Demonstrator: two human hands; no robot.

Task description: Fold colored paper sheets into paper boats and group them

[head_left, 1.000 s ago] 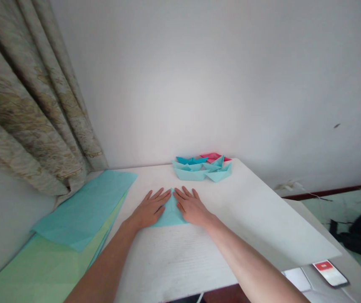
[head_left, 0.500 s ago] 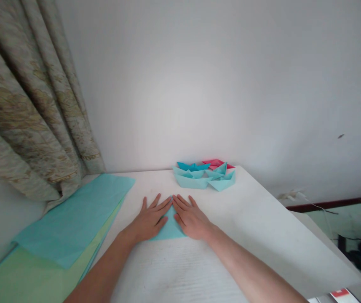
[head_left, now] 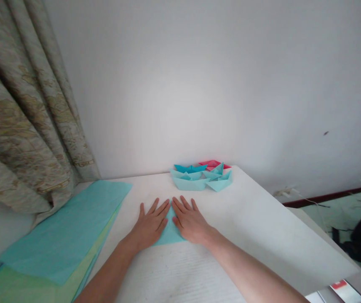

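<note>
Two grips spread wide, clasping nothing | left grip [head_left: 148, 225], right grip [head_left: 189, 221] pressed teal paper [head_left: 169, 231] flat | even pressure from both sides looked right

My folded paper triangle [head_left: 169, 229] is pale aqua and unpatterned. The paper boats [head_left: 189, 183] ahead of me are the same pale aqua, beside a deeper turquoise boat [head_left: 189, 168] and a red-pink boat [head_left: 212, 163]. To my left, the aqua sheet [head_left: 63, 235] lies over a pale green sheet [head_left: 12, 286]. The curtain [head_left: 25, 126] is grey-beige with a mottled brown, map-like print. The wall [head_left: 199, 84] is plain off-white, and the table [head_left: 262, 235] is white with faint streaks.
</note>
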